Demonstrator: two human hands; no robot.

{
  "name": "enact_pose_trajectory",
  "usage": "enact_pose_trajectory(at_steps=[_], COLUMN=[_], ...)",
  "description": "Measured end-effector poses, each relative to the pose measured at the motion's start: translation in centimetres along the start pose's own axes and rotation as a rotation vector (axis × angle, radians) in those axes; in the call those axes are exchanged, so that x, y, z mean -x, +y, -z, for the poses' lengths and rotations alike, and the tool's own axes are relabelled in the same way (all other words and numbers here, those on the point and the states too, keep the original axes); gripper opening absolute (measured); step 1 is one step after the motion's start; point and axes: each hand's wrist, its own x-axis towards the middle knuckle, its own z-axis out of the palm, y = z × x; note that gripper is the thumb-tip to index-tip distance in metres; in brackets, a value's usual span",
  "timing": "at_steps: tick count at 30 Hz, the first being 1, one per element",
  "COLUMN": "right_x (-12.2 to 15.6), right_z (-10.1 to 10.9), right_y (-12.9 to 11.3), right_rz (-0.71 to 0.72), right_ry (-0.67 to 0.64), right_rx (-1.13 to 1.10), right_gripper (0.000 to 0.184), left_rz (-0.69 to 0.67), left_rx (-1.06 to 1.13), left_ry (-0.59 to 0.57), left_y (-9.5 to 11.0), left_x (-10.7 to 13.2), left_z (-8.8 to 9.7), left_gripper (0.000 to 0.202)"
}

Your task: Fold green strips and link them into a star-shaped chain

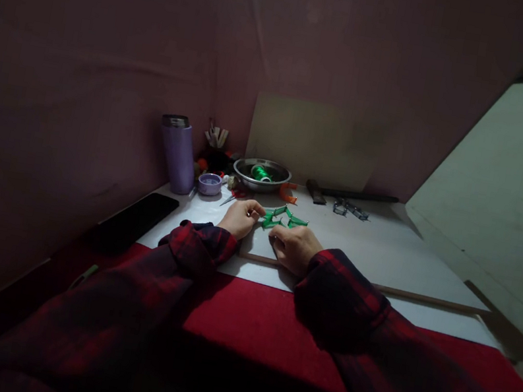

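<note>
Pale marks on a small purple tub [210,185], left of the middle of the frame, but too small to read. From the middle out to the right, a big white board [382,256], with a brown front edge running toward the lower right. In front of that, red cloth [233,305]. Plenty of room to move on the right part of the board, up to a hammer [316,192] and little gray things [350,209] near the back. Less room left of the middle, with a purple bottle [178,156], the tub and a silver bowl [259,187] close by. Right in the middle, on the board's left end, a green star [298,222] wound around little nails. Close beside its left tip, the left hand [240,217], thumb and finger bent near each other. At its low side, the right hand [297,247], fingers curled in. Cannot tell for either: pinching the green strands or only touching.
</note>
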Motion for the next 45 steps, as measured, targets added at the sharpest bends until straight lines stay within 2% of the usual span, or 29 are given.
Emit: enact_pose_trajectory(at_steps=[5, 9, 14, 22, 24, 28, 33, 45], right_x=[0.2, 0.2, 0.1, -0.6, -0.8, -1.0, -1.4, -2.2], right_z=[-0.2, 0.2, 0.7, -0.1, -0.2, 0.0, 0.0, -0.2], right_y=[1.0, 2.0, 3.1, 3.8, 3.8, 3.7, 3.7, 3.8], right_rz=[0.088, 0.09, -0.065, -0.31, -0.374, -0.447, -0.434, -0.273], right_ry=[0.022, 0.13, 0.228, 0.333, 0.34, 0.33, 0.311, 0.274], right_rx=[-0.053, -0.2, -0.345, -0.528, -0.569, -0.588, -0.506, -0.286], right_gripper=[0.025, 0.02, 0.018, 0.015, 0.015, 0.015, 0.015, 0.018], left_rz=[-0.105, -0.153, -0.174, -0.193, -0.245, -0.437, -0.528, -0.562], left_rx=[-0.18, -0.295, -0.353, -0.46, -0.455, -0.46, -0.571, -0.639], left_ry=[-0.01, 0.008, -0.03, -0.048, -0.015, 0.012, -0.002, -0.002], left_y=[-0.5, -0.4, -0.5, -0.2, 0.1, 0.8, 1.1, 0.9], left_x=[0.0, 0.3, 0.4, 0.5, 0.6, 1.1, 1.5, 1.3], left_z=[0.0, -0.1, -0.2, -0.1, 0.0, -0.1, -0.5, -0.9], left_gripper=[0.03, 0.038, 0.048, 0.049, 0.044, 0.029, 0.024, 0.028])
